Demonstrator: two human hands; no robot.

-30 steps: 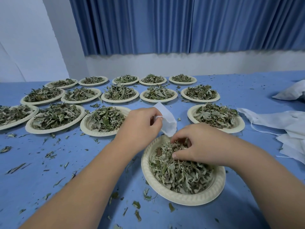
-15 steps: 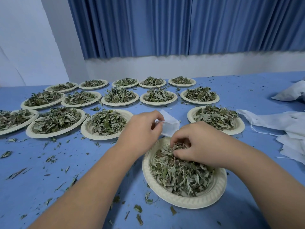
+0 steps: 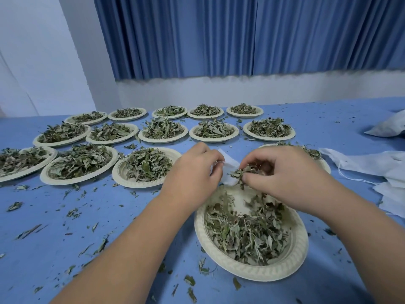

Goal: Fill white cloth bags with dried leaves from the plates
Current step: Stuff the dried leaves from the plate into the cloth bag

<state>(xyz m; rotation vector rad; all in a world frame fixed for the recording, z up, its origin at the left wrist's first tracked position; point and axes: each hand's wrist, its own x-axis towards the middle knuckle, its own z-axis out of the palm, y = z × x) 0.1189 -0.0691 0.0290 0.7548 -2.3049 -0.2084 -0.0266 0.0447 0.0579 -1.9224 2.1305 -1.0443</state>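
Our left hand (image 3: 192,172) pinching the small white cloth bag (image 3: 229,170) above the near plate (image 3: 252,268), our right hand (image 3: 285,174) holding a clump of dried leaves (image 3: 237,173) (touching the bag), filled plates (image 3: 162,130) far left.

Both bare forearms reach forward, the left hand (image 3: 192,174) pinching a small white cloth bag (image 3: 230,164), the right hand (image 3: 285,174) gripping a clump of dried green leaves (image 3: 238,173).
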